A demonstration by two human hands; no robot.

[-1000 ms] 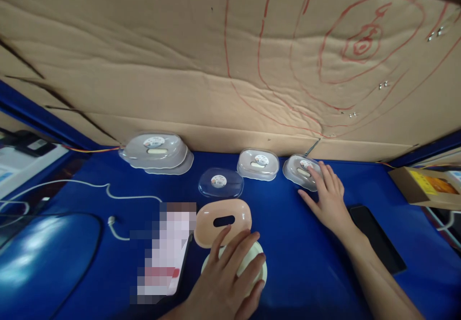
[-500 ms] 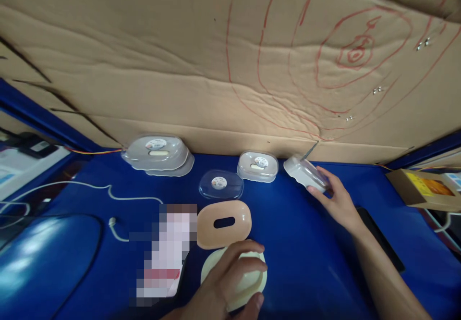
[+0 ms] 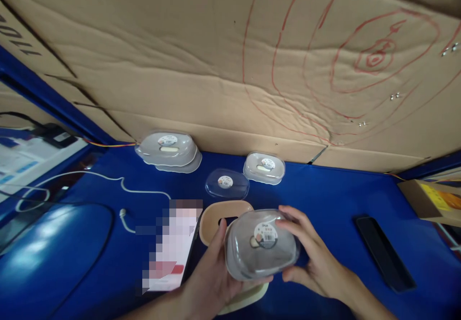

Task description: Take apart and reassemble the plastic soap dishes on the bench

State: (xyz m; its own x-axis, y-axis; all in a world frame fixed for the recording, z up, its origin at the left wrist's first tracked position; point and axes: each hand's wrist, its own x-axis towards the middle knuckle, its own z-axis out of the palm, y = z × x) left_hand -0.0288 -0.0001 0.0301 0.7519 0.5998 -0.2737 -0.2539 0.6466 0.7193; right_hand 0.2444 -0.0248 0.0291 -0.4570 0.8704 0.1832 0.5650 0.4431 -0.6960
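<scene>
The left hand and the right hand are clamping opposite sides of a clear-lidded grey box, holding it above a pale green piece on the blue table. A peach tray with a slot is lying just beyond, partly hidden by the box, and a clear lid is resting behind the tray, near a smaller-looking lidded box beside the cardboard wall.

The blue bench supports stacked boxes and a single box along the far edge. Toward the near edge: clear lid, peach lid, pale green piece. Right side: black tray.
</scene>
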